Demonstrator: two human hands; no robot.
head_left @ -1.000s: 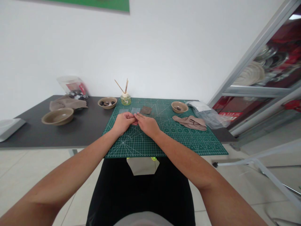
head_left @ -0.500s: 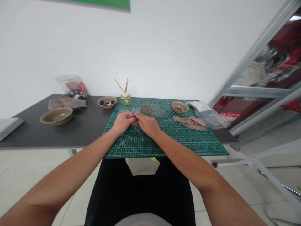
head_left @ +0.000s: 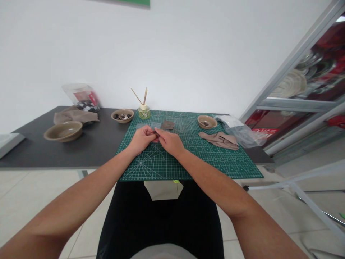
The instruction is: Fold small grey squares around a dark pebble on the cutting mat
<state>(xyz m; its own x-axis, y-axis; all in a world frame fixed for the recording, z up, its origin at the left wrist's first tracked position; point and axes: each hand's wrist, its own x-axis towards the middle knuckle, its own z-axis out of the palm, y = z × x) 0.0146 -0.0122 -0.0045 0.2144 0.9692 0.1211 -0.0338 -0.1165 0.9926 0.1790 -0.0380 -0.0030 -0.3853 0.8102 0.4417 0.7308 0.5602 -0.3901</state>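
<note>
My left hand (head_left: pixel 142 139) and my right hand (head_left: pixel 170 142) meet over the green cutting mat (head_left: pixel 210 167), fingertips together. Both are closed in a pinch around something small and dark, mostly covered by the fingers, so I cannot tell its kind. Just beyond them lie a brown square piece (head_left: pixel 168 125) and a thin bluish-grey sheet (head_left: pixel 156 125). To the right of the hands, a crumpled brown cloth (head_left: pixel 219 140) rests on the mat. Behind it stands a small brown bowl (head_left: pixel 207 122) with a few dark pieces inside.
Left on the dark table (head_left: pixel 99 153) are a bowl of black and white pieces (head_left: pixel 122 116), a larger bowl (head_left: pixel 64 132), a cloth (head_left: pixel 74 115) and a clear container (head_left: pixel 83 97). A glass jar with sticks (head_left: pixel 144 111) stands at the mat's back edge. A plastic bag (head_left: pixel 239 131) lies right.
The two hands stay together at nearly the same spot. Their fingers have shifted slightly, and a bit of the dark thing shows between them. The camera view has moved a little.
</note>
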